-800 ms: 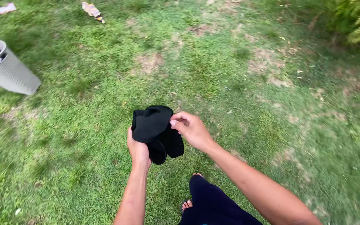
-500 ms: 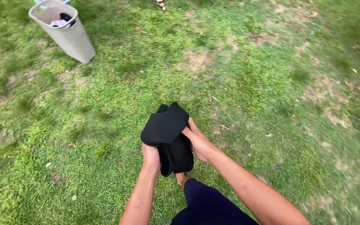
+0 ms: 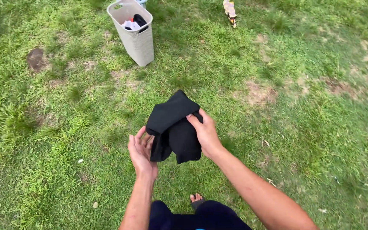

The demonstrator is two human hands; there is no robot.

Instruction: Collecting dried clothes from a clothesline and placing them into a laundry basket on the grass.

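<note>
A black piece of cloth hangs folded over in front of me, above the grass. My right hand grips it along its right edge, fingers curled over the top. My left hand is beside the cloth's lower left side, palm turned up and fingers spread, touching or nearly touching the fabric. My bare foot and dark trouser legs show below.
A tall beige laundry basket with clothes inside stands on the grass at the upper left. A small yellowish object lies at the top. Patchy grass with bare spots surrounds me.
The view has swung so the basket sits nearer the top centre. My left hand has let go of the cloth and opened; the right hand keeps hold.
</note>
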